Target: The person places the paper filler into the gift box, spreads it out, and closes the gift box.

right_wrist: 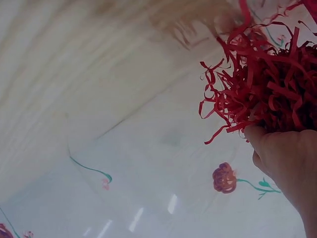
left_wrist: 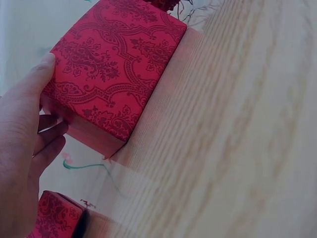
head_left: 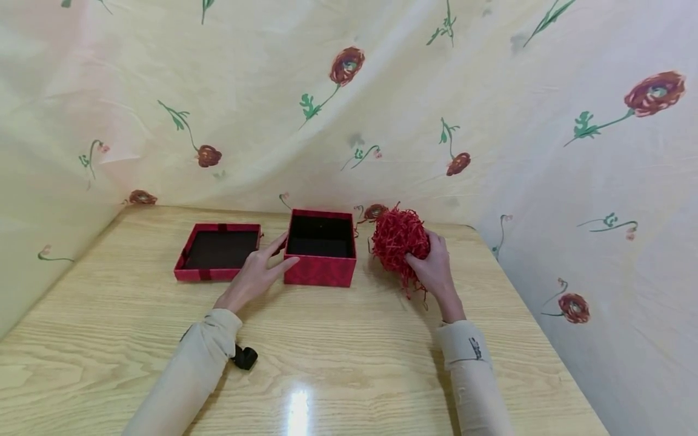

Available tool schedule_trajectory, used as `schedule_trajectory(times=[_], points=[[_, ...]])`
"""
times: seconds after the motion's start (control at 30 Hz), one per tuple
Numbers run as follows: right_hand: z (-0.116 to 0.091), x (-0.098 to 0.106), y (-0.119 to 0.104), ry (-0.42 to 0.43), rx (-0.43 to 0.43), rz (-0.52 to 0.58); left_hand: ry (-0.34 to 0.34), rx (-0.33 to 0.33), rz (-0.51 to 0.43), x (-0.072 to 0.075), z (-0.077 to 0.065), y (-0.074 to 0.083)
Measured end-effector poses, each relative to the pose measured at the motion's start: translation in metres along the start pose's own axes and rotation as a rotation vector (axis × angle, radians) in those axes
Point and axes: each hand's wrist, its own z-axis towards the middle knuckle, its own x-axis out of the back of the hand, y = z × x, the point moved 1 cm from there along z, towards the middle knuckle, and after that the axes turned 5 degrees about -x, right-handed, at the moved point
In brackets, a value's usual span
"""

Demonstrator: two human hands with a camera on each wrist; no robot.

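A red patterned box [head_left: 322, 270] stands upright on the table, its top uncovered and its inside dark. My left hand [head_left: 257, 274] holds its near left corner, thumb on the front and fingers along the left side. The left wrist view shows the front face of the box [left_wrist: 109, 64] close up. To the right of the box, my right hand [head_left: 436, 266] grips a loose bundle of red shredded paper [head_left: 398, 239] with strands hanging down. In the right wrist view the paper [right_wrist: 272, 89] hides most of the fingers.
The red box lid [head_left: 188, 274] lies inside-up left of the box, dark inside. A black object [head_left: 245, 358] shows beside the left sleeve. A flowered cloth [head_left: 262, 121] hangs behind the wooden table [head_left: 338, 351] and along its sides.
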Motion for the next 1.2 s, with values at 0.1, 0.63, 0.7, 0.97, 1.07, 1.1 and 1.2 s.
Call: schedule_trajectory(times=[0.1, 0.63, 0.7, 0.97, 1.07, 1.1, 1.2], points=[[0.001, -0.001, -0.005, -0.003, 0.008, 0.009, -0.001, -0.002, 0.009, -0.001, 0.0, -0.001], [0.012, -0.005, -0.043, -0.002, 0.117, 0.074, 0.008, -0.012, 0.004, -0.001, 0.002, 0.001], [0.012, -0.007, -0.047, -0.005, 0.133, 0.086, 0.005, -0.009, 0.002, -0.001, 0.002, 0.0], [0.015, -0.02, -0.063, -0.042, 0.164, 0.08, 0.009, -0.002, -0.004, 0.0, 0.002, 0.001], [0.016, -0.025, -0.068, -0.062, 0.178, 0.08, 0.005, 0.002, -0.002, 0.0, 0.002, 0.001], [0.016, -0.026, -0.07, -0.069, 0.185, 0.078, 0.003, 0.006, -0.002, 0.0, 0.002, 0.001], [0.016, -0.031, -0.076, -0.085, 0.199, 0.074, 0.001, 0.012, -0.003, 0.0, 0.001, 0.0]])
